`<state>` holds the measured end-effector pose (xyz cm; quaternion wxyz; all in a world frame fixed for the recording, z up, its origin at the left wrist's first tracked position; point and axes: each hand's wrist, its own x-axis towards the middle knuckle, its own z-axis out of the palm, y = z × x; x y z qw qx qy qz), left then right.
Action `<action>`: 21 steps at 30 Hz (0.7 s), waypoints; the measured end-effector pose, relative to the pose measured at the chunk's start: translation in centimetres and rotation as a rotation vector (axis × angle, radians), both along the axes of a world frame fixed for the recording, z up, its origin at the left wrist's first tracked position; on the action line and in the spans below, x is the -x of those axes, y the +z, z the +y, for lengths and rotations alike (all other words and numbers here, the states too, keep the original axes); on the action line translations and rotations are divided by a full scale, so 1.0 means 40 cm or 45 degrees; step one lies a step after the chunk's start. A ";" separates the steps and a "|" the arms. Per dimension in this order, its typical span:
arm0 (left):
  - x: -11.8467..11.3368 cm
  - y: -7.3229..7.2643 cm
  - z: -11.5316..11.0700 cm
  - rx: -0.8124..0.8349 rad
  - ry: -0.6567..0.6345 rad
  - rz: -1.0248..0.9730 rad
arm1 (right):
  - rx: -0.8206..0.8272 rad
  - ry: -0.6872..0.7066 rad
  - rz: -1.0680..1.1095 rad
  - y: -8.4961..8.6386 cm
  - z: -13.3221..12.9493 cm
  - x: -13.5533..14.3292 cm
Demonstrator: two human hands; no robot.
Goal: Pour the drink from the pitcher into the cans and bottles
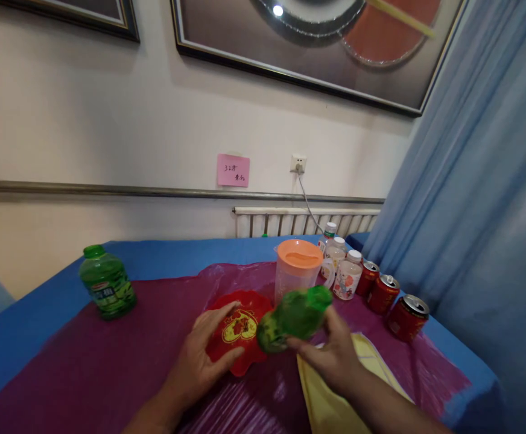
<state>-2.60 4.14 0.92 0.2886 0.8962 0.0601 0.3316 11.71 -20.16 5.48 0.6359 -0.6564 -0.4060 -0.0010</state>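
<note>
A green bottle lies tilted on its side in the air, its neck up to the right, with my right hand closed around it. My left hand has its thumb and fingers apart and holds nothing. It hovers over the left edge of a red scalloped plate with a yellow heart print. Right behind the held bottle stands a clear pitcher with an orange lid. Below my right wrist lies a yellow tray or cloth, partly hidden by my arm.
Another green bottle stands at the left. Along the right are white-capped bottles and red cans. Purple plastic sheeting covers the blue tablecloth. A blue curtain hangs on the right; a radiator is behind.
</note>
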 end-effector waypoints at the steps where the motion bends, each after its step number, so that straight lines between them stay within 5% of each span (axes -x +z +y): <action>1: 0.000 0.004 0.002 -0.004 0.044 -0.028 | -0.020 -0.072 0.063 0.002 -0.039 -0.021; 6: -0.015 0.011 0.005 0.024 0.202 -0.117 | 0.022 -0.603 0.212 -0.015 -0.203 -0.174; 11: -0.025 0.003 0.012 0.049 0.223 -0.120 | 0.265 -1.059 0.175 -0.074 -0.265 -0.323; 21: -0.029 0.011 0.011 0.185 0.214 -0.082 | 0.693 -1.210 0.051 -0.149 -0.244 -0.395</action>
